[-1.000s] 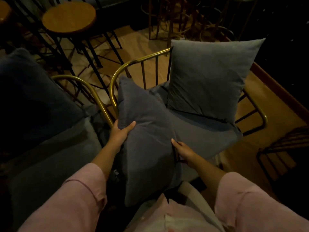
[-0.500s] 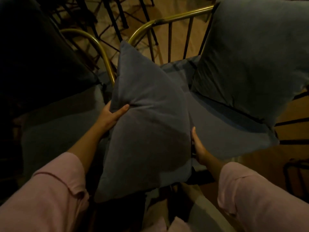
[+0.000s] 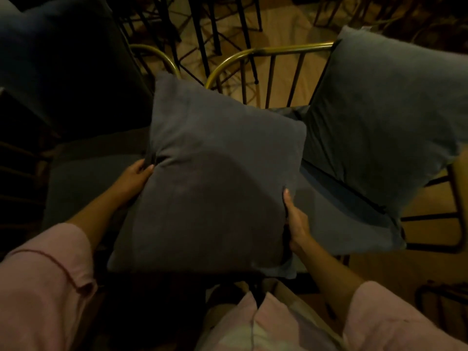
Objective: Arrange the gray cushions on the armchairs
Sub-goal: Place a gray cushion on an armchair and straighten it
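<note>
Your left hand (image 3: 133, 177) and right hand (image 3: 296, 221) grip opposite edges of 1 gray cushion (image 3: 215, 178), fingers pinching fabric, forearms angled inward.

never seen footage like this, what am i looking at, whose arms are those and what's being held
There is no machine here. A person wears a camera on the head, so the one picture looks forward and down along their own arms in pink sleeves.

The left hand and right hand grip opposite edges of a dark gray cushion, holding it up in front of the body.

Behind it on the right stands an armchair with a gold rail and dark bars. A lighter gray cushion leans upright against its back, on a gray seat pad. To the left is a second chair, too dark to make out well. Black stool legs stand on the wooden floor beyond.
</note>
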The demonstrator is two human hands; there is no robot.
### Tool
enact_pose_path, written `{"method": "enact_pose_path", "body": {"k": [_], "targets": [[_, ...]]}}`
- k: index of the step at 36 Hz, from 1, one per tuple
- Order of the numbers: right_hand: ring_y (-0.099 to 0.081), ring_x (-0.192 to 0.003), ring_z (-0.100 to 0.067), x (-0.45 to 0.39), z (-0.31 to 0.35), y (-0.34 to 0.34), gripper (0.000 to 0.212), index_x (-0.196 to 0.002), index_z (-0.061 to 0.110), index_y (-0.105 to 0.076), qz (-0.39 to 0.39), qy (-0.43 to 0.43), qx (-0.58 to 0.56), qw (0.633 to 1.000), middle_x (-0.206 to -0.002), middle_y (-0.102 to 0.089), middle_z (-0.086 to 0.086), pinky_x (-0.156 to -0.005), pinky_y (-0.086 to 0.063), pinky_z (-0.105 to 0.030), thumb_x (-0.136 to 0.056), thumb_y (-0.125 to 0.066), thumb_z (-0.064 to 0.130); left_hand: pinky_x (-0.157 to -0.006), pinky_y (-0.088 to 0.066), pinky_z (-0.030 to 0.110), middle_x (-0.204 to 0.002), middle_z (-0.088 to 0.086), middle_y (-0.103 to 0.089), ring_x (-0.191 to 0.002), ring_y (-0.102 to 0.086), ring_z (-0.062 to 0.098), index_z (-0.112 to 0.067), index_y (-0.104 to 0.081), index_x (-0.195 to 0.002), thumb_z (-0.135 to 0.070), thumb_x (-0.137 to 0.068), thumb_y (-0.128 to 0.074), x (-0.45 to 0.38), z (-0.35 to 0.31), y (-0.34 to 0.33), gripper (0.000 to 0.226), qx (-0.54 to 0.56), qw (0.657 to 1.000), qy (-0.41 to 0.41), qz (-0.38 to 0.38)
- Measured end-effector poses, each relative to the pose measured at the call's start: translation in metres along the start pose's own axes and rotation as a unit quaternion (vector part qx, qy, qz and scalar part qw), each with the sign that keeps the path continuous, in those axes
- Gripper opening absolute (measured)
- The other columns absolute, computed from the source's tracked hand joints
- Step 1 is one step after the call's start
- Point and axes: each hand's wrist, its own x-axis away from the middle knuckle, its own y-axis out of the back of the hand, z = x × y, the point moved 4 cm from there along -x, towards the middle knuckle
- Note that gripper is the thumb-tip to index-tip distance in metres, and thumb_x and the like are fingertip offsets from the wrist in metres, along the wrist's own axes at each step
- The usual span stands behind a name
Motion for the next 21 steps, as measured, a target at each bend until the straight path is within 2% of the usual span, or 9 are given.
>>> {"method": "enact_pose_path", "body": {"k": [2, 4, 7, 9, 11, 13, 16, 19, 21], "targets": [[-0.066, -0.075, -0.021, 0.007, 0.012, 0.000, 0.083, -0.091, 0.005, -0.072, -0.019, 0.047, 0.024, 0.998, -0.090, -0.071, -0.010, -0.070, -0.055, -0.033, -0.051, -0.075, 0.077, -0.096, -0.039, 0.037, -0.141, 0.006, -0.048, -0.127, -0.049, 0.030, -0.012, -0.040, -0.149, -0.035, -0.105, -0.040, 0.010, 0.012, -0.001, 0.049, 0.005, 0.999, 0.033, -0.029], [-0.066, -0.076, -0.021, 0.014, 0.030, -0.002, 0.089, -0.086, 0.007, -0.070, -0.013, 0.086, 0.048, 0.995, -0.088, -0.071, -0.008, -0.067, -0.055, -0.031, -0.037, -0.076, 0.080, -0.092, -0.041, 0.040, -0.138, 0.001, -0.046, -0.117, -0.049, 0.027, -0.018, -0.040, -0.147, -0.048, -0.103, -0.036, 0.025, 0.019, -0.007, 0.054, 0.024, 0.996, 0.069, -0.047], [-0.066, -0.103, -0.027, 0.017, 0.055, -0.011, 0.101, -0.121, 0.008, -0.063, 0.030, 0.082, 0.093, 0.992, -0.117, -0.068, -0.006, -0.092, -0.055, -0.040, -0.046, -0.080, 0.073, -0.095, -0.041, 0.042, -0.145, 0.016, -0.048, -0.122, -0.052, 0.034, -0.018, -0.044, -0.146, -0.067, -0.096, -0.028, 0.042, 0.026, -0.014, 0.071, 0.071, 0.992, 0.082, -0.072], [-0.062, -0.107, -0.025, 0.025, 0.072, -0.017, 0.096, -0.134, 0.012, -0.053, 0.040, 0.110, 0.118, 0.986, -0.125, -0.062, -0.004, -0.091, -0.050, -0.035, -0.057, -0.083, 0.061, -0.093, -0.042, 0.037, -0.141, 0.018, -0.053, -0.118, -0.055, 0.032, -0.012, -0.050, -0.142, -0.072, -0.092, -0.031, 0.053, 0.031, -0.014, 0.080, 0.133, 0.983, 0.086, -0.096], [-0.061, -0.111, -0.025, 0.030, 0.083, -0.019, 0.104, -0.137, 0.010, -0.048, 0.018, 0.138, 0.146, 0.979, -0.130, -0.059, -0.003, -0.089, -0.050, -0.035, -0.054, -0.086, 0.061, -0.087, -0.044, 0.032, -0.129, 0.016, -0.060, -0.107, -0.058, 0.027, -0.006, -0.054, -0.138, -0.066, -0.092, -0.042, 0.063, 0.036, -0.012, 0.076, 0.181, 0.974, 0.076, -0.111], [-0.058, -0.118, -0.026, 0.039, 0.092, -0.022, 0.110, -0.139, 0.011, -0.040, 0.010, 0.165, 0.179, 0.970, -0.134, -0.054, -0.004, -0.097, -0.049, -0.040, -0.053, -0.085, 0.063, -0.080, -0.047, 0.031, -0.123, 0.013, -0.062, -0.106, -0.061, 0.028, -0.004, -0.055, -0.135, -0.056, -0.092, -0.053, 0.073, 0.039, -0.009, 0.068, 0.207, 0.969, 0.059, -0.120], [-0.049, -0.130, -0.027, 0.054, 0.103, -0.042, 0.119, -0.146, 0.032, -0.027, 0.020, 0.215, 0.228, 0.949, -0.146, -0.046, 0.000, -0.110, -0.039, -0.049, -0.049, -0.081, 0.075, -0.086, -0.048, 0.035, -0.126, 0.014, -0.063, -0.108, -0.062, 0.028, -0.004, -0.056, -0.132, -0.043, -0.090, -0.064, 0.083, 0.044, 0.007, 0.058, 0.241, 0.958, 0.047, -0.147], [-0.043, -0.136, -0.022, 0.072, 0.112, -0.076, 0.113, -0.154, 0.031, -0.019, 0.074, 0.284, 0.241, 0.925, -0.155, -0.037, 0.002, -0.106, -0.038, -0.034, -0.064, -0.083, 0.057, -0.091, -0.050, 0.038, -0.127, 0.011, -0.062, -0.111, -0.061, 0.029, -0.006, -0.054, -0.135, -0.041, -0.086, -0.070, 0.088, 0.051, 0.033, 0.063, 0.257, 0.950, 0.045, -0.169], [-0.039, -0.140, -0.019, 0.079, 0.114, -0.103, 0.116, -0.157, 0.032, -0.013, 0.108, 0.320, 0.264, 0.904, -0.158, -0.033, 0.005, -0.104, -0.037, -0.030, -0.066, -0.082, 0.054, -0.089, -0.048, 0.036, -0.123, 0.009, -0.061, -0.108, -0.060, 0.027, -0.005, -0.054, -0.135, -0.038, -0.084, -0.073, 0.091, 0.056, 0.055, 0.063, 0.260, 0.946, 0.039, -0.188]]}}
